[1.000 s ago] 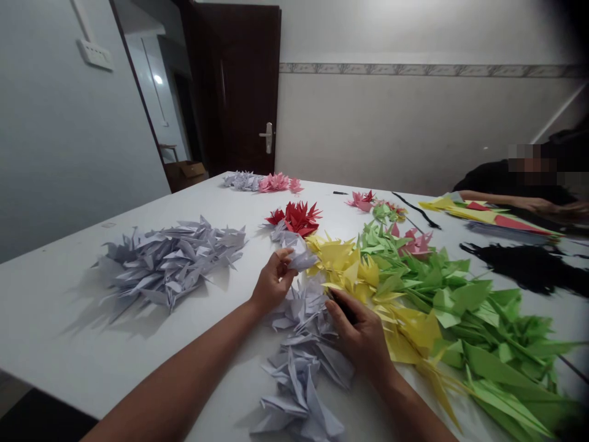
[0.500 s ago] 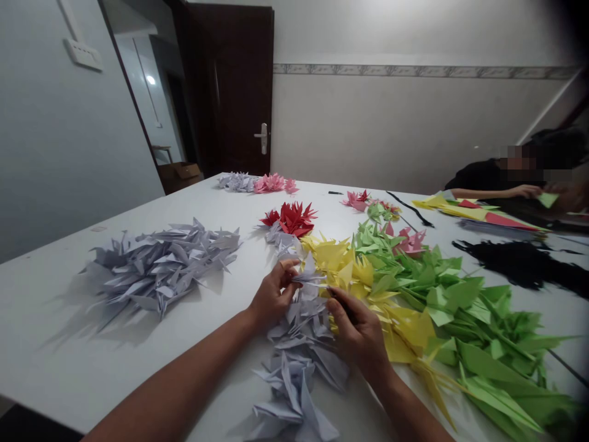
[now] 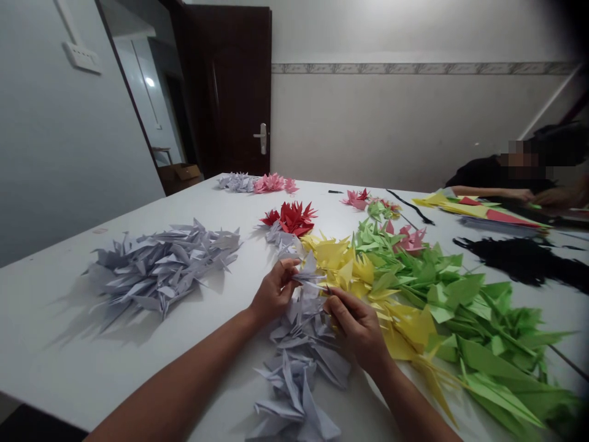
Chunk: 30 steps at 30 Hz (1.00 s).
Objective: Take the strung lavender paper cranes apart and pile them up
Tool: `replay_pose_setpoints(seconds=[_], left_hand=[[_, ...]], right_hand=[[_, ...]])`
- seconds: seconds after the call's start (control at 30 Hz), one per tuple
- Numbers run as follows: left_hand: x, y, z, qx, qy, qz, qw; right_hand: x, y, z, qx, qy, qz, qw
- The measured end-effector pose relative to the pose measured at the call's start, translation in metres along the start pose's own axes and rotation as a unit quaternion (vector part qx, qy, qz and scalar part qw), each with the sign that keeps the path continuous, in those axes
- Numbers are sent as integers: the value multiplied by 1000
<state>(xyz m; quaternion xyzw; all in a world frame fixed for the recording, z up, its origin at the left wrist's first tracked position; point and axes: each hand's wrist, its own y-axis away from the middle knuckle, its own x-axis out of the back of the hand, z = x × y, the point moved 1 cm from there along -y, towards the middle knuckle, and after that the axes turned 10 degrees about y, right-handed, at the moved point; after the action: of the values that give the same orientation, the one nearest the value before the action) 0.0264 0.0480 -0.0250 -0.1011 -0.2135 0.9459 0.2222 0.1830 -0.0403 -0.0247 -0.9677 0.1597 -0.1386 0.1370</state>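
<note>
My left hand (image 3: pixel 275 291) pinches a pale lavender folded paper crane (image 3: pixel 309 270) by its left side. My right hand (image 3: pixel 356 325) is closed on a slim dark tool (image 3: pixel 327 290), its tip at the crane's right end; most of the tool is hidden by the fingers, so its kind does not show. Under and in front of my hands lie more lavender cranes (image 3: pixel 289 393). Yellow folded cranes (image 3: pixel 340 258) lie just beyond and to the right, with a heap of green ones (image 3: pixel 478 319) farther right.
A large lavender heap (image 3: pixel 165 264) stands left on the white table (image 3: pixel 59 294). Red cranes (image 3: pixel 294 218) and pink cranes (image 3: pixel 271 183) lie farther back. At right are black strands (image 3: pixel 519 261), flat coloured paper (image 3: pixel 488 213) and another person (image 3: pixel 483 175) at the table.
The dark tip in my right hand now reaches the crane's end, the fingers slightly shifted left. My left hand stays put. The other person's hands have lowered with their green paper.
</note>
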Motion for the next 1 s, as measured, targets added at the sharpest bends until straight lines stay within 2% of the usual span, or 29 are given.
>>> replay_pose_setpoints(seconds=[0.13, 0.33, 0.47, 0.6, 0.67, 0.73, 0.83, 0.93, 1.0], left_hand=[[-2, 3, 8, -16, -65, -23, 997], [-6, 6, 14, -35, -91, -29, 995], [-7, 7, 17, -59, -114, -52, 990], [-7, 7, 17, -70, -118, -67, 988], [-6, 4, 16, -42, -93, -37, 994], [-5, 0, 15, 10, -10, 30, 999], [-4, -5, 15, 127, 172, 113, 970], [-7, -5, 17, 227, 271, 104, 929], [-11, -2, 19, 252, 291, 75, 920]], right_hand=[[-1, -1, -3, 11, 43, -24, 999], [-2, -1, -6, 59, 132, -61, 988], [-1, -1, -5, 93, 186, -47, 977], [0, -2, 1, 83, 185, -31, 979], [-1, -2, 3, 73, 171, -21, 982], [-2, -1, 3, 68, 166, -14, 984], [-3, 0, 1, 72, 171, -15, 982], [-2, 1, -1, 82, 172, -15, 982], [-2, 1, -2, 90, 169, -11, 981]])
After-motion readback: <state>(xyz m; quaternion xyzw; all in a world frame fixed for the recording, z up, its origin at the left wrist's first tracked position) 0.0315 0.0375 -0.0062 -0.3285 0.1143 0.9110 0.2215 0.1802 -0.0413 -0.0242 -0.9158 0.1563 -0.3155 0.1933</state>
